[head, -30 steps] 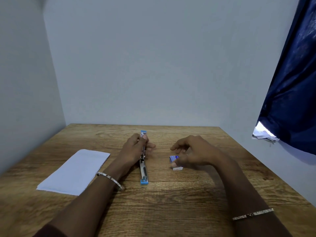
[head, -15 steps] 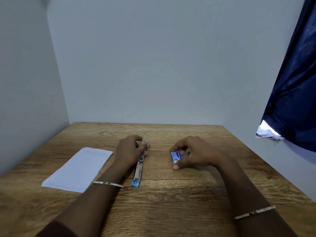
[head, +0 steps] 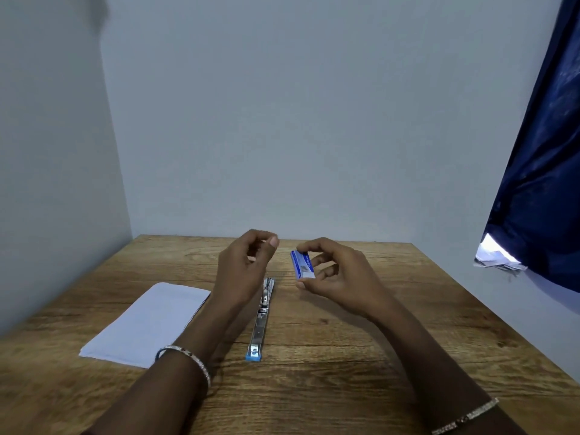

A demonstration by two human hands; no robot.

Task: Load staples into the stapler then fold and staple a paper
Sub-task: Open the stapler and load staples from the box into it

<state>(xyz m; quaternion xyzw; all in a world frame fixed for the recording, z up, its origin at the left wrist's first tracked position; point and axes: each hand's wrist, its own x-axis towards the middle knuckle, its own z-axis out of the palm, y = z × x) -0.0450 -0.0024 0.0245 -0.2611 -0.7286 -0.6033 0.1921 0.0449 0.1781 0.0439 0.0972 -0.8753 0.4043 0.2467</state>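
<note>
The stapler (head: pixel 261 318) lies unfolded flat on the wooden table (head: pixel 345 356), a long metal strip with a blue end toward me. My right hand (head: pixel 339 277) holds a small blue staple box (head: pixel 302 265) above the table, pinched between thumb and fingers. My left hand (head: pixel 243 268) hovers over the stapler's far end with fingers curled and thumb raised, holding nothing I can see. A white sheet of paper (head: pixel 147 321) lies flat to the left of the stapler.
Grey walls close in the table at the left and back. A dark blue curtain (head: pixel 539 183) hangs at the right, with some white papers (head: pixel 496 260) under its lower edge. Both wrists wear bracelets.
My right hand picked the staple box up off the table and raised it. My left hand let go of the stapler and lifted above it.
</note>
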